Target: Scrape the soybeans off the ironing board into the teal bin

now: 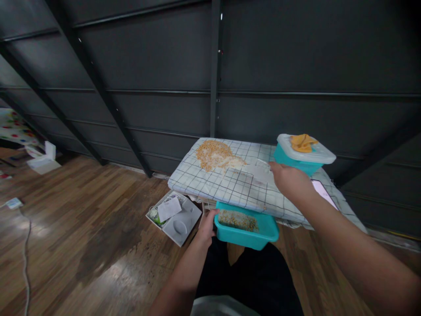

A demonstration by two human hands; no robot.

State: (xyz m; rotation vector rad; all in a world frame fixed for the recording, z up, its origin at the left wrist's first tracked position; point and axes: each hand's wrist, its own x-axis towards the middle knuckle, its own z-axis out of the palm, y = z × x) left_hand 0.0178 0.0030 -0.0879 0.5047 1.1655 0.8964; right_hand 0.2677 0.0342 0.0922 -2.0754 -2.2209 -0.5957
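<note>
Spill risk: the open tub (243,240) sits at the near edge of the surface (235,189), its far end unsupported by any visible hand. Uneven loading could tip it, since only the left hand (208,223) holds it, at its left end. Whether the legs (253,274) beneath the open tub also carry weight cannot be told.

Scatter risk: the loose grain (212,153) lies beyond the open tub, toward its left, with pale, finer material trailing toward the clear scoop (259,171). A fast or high stroke could throw grain past the open tub's rim to the floor (115,245). A fold in the checked cloth could also trap or divert grain.

Contact risk: the phone (324,193), beyond and to the right of the open tub, lies just beside the right forearm; a wide elbow swing could knock it.

Pose: the left hand grips the open tub with the thumb near the rim; its forearm rises from below. The right hand (286,175), beyond the open tub and to its right, is closed on the clear scoop; its forearm slants in from the lower right. The scoop's exact shape is unclear.
</note>
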